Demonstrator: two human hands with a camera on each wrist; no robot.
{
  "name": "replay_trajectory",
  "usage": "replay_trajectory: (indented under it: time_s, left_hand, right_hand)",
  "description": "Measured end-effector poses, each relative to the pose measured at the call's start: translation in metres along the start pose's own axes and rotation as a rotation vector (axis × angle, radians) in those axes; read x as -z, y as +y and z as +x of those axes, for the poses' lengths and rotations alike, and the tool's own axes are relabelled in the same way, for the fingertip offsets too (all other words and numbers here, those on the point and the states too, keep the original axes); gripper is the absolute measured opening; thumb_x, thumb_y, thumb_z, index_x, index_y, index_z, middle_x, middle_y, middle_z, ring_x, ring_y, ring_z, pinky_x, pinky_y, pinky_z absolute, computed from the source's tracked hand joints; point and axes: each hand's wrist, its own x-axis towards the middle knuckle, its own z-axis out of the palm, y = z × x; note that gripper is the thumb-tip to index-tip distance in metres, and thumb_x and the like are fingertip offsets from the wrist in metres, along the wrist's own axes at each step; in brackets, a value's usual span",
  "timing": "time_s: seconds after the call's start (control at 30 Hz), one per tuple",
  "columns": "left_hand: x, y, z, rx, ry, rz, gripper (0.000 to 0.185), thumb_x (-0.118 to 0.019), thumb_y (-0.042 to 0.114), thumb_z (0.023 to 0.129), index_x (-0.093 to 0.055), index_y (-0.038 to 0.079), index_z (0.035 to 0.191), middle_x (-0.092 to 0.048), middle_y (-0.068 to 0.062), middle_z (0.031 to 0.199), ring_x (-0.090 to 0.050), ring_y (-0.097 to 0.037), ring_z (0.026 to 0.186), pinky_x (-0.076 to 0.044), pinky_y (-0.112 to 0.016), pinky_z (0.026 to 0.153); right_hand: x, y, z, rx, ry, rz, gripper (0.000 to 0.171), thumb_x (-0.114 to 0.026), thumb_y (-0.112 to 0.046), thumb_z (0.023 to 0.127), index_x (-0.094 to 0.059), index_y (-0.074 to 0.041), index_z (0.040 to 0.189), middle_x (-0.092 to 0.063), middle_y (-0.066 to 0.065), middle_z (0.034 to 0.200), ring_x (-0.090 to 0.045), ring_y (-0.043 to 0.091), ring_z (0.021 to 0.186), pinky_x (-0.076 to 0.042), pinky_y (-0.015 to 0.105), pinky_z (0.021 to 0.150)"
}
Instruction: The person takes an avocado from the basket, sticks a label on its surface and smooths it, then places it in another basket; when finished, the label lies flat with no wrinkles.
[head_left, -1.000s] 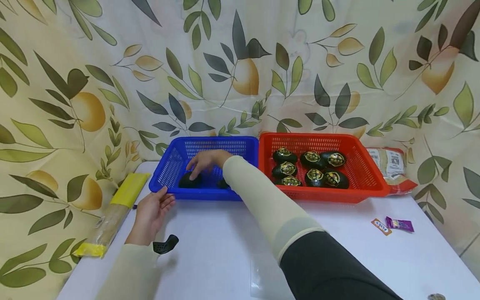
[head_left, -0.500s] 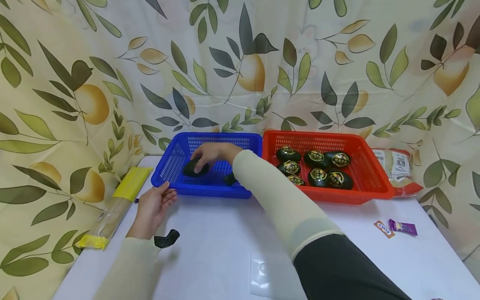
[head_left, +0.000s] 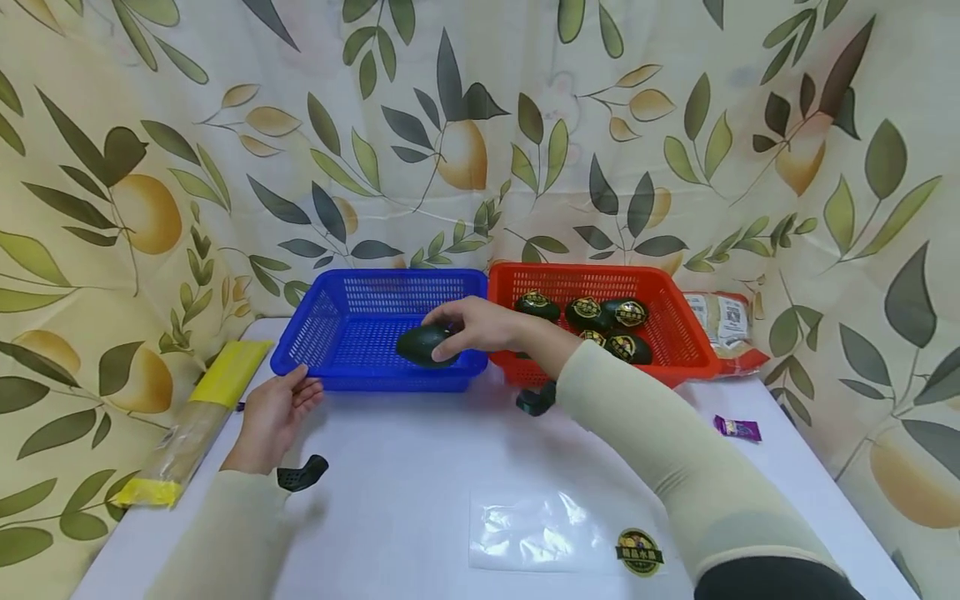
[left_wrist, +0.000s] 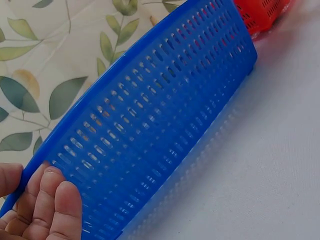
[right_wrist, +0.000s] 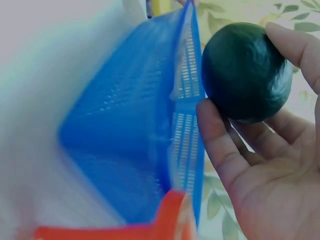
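My right hand holds a dark green avocado over the right part of the blue basket. The right wrist view shows that avocado between thumb and fingertips, with no label on the side that shows. My left hand grips the basket's front left corner; in the left wrist view the thumb lies over the rim and the fingers bend against the outer wall. To the right, a red basket contains several avocados with black-and-gold labels, partly hidden by my right forearm.
A clear plastic sheet lies on the white table, a round black-and-gold sticker at its right end. A purple packet lies at right. Behind it stands a red-and-white bag. A yellow-ended package lies along the left edge.
My right hand has taken the avocado from the blue basket's floor and moved it up and to the right. My left hand stays at the basket's corner. The head view has shifted.
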Motion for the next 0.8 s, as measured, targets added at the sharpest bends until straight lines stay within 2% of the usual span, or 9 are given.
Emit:
replay_trajectory:
  time_s: [0.23,0.4,0.6,0.8]
  left_hand:
    - [-0.004,0.003,-0.004,0.037,0.014,-0.052,0.029,-0.058,0.028,0.107,-0.054,0.012,0.13,-0.07,0.002,0.095,-0.069,-0.012,0.096,-0.06,-0.025,0.09]
    - [0.002,0.001,-0.008,0.056,0.008,-0.054,0.029,-0.059,0.029,0.106,-0.053,0.013,0.13,-0.071,0.003,0.095,-0.069,-0.011,0.093,-0.06,-0.025,0.091]
    - [0.002,0.003,-0.009,0.064,0.005,-0.059,0.029,-0.061,0.03,0.105,-0.054,0.015,0.129,-0.07,0.002,0.098,-0.068,-0.011,0.095,-0.06,-0.025,0.091]
    - [-0.003,0.003,-0.01,0.063,0.007,-0.056,0.028,-0.061,0.03,0.105,-0.055,0.015,0.128,-0.07,0.002,0.097,-0.068,-0.011,0.094,-0.06,-0.025,0.09]
  right_hand:
    - [-0.017,0.012,-0.077,-0.028,0.09,0.041,0.056,-0.083,-0.04,0.086,-0.063,-0.026,0.136,-0.067,-0.002,0.129,-0.059,0.023,0.117,-0.051,0.041,0.097]
    - [-0.043,0.033,-0.117,-0.067,0.092,0.074,0.053,-0.084,-0.039,0.085,-0.065,-0.029,0.134,-0.066,-0.003,0.128,-0.058,0.024,0.118,-0.054,0.04,0.094]
    - [-0.063,0.06,-0.144,-0.16,0.104,-0.025,0.056,-0.086,-0.041,0.083,-0.066,-0.029,0.134,-0.066,-0.003,0.128,-0.057,0.023,0.116,-0.054,0.041,0.095]
    - [-0.072,0.075,-0.155,-0.16,0.111,-0.066,0.056,-0.086,-0.035,0.084,-0.065,-0.022,0.135,-0.068,-0.001,0.127,-0.059,0.022,0.115,-0.053,0.047,0.1]
